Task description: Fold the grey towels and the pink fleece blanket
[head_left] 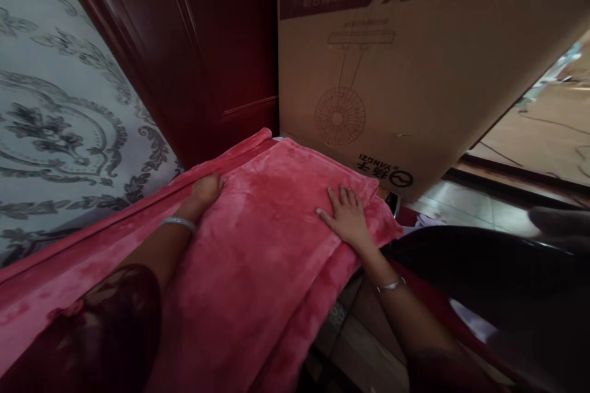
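A pink plush blanket (262,233) lies folded in layers before me, its far end reaching the base of the carton. My left hand (208,189) is closed at the left fold of the top layer, the fingers curled into the cloth. Flat on the right side of the same layer rests my right hand (346,215), fingers spread and holding nothing. Beneath my right hand, the lower layers stick out along the right edge. What supports the blanket is mostly hidden.
A large cardboard box (415,73) printed with a fan drawing stands upside down beyond the blanket. Dark red wood panelling (221,43) and patterned wallpaper (55,129) border the left. At right is a glossy black curved object (483,258), with floor tiles (465,202) behind.
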Demonstrator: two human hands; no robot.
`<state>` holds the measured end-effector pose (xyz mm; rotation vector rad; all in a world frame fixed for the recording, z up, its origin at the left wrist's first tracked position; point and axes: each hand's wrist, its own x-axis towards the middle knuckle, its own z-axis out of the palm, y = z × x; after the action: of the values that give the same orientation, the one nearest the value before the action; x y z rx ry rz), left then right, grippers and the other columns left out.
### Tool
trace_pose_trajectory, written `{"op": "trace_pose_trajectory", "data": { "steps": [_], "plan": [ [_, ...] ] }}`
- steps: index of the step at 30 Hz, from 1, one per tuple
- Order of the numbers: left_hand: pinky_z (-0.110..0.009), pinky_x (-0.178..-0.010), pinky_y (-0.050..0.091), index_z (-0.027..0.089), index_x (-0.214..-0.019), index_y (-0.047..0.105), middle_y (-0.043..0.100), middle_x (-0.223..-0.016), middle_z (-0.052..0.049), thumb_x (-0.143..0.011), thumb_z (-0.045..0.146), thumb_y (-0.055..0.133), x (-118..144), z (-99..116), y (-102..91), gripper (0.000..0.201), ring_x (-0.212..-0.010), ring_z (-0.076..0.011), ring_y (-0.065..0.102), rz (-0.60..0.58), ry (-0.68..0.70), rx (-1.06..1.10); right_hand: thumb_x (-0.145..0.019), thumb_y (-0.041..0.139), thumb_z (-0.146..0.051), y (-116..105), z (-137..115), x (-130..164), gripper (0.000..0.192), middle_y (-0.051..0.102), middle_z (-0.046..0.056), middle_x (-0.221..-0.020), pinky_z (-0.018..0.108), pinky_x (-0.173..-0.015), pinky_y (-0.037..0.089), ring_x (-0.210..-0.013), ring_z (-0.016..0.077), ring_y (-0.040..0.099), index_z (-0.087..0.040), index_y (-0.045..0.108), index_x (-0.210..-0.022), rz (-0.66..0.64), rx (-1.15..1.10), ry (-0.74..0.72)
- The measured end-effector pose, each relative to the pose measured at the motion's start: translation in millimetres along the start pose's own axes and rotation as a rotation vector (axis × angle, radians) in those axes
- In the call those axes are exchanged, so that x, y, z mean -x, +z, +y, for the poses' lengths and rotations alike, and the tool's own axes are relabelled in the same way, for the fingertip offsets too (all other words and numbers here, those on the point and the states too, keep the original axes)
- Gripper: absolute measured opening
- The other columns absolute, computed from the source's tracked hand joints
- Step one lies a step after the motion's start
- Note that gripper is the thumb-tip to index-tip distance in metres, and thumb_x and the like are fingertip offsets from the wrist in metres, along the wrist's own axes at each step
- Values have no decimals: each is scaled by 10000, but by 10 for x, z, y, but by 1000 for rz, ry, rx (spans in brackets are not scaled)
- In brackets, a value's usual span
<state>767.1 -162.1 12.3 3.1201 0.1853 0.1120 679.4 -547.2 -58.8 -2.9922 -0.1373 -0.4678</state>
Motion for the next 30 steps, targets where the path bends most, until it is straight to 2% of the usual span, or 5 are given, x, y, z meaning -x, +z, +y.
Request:
{"op": "trace_pose_trajectory", "data": {
  "steps": [7,13,17,23,30],
  "plan": [
    [-356,-879,505,76,-1160,660,708,-1182,-205,-999,447,301,377,-476,-172,541,-1097,-322,671,-66,10,-84,-991,407,-610,-175,-5,-26,719,351,195,-1591,511,-1176,206,-1481,359,271,-143,408,-1537,-78,-82,61],
    [-396,-817,527,103,-1091,699,730,-1114,-222,-973,516,258,640,-827,-40,615,-1043,-359,687,-46,-118,-103,-1013,343,-601,-445,-513,282,685,381,146,-1586,503,-1181,221,-1480,362,279,-188,381,-1557,-103,-184,-110],
    [-407,-865,523,108,-1170,666,726,-1133,-219,-979,520,290,772,-854,-19,590,-1065,-355,684,15,-114,-98,-979,397,-667,-375,-805,533,718,303,116,-1630,529,-1178,208,-1491,389,237,-255,364,-1567,-162,-126,-146],
    [-406,-915,508,113,-1185,678,707,-1196,-227,-987,465,325,775,-904,-57,537,-1134,-347,660,-32,-81,-50,-987,392,-653,-246,-801,574,698,289,114,-1636,529,-1169,223,-1487,379,249,-270,355,-1570,-151,-22,-156],
    [-325,-887,502,135,-1076,721,729,-1170,-165,-970,464,383,1103,-1434,-199,484,-1081,-289,680,-99,-78,15,-995,389,-619,-190,-781,594,674,309,112,-1628,532,-1159,263,-1476,371,282,-259,367,-1565,-131,22,-169]
  ]
}}
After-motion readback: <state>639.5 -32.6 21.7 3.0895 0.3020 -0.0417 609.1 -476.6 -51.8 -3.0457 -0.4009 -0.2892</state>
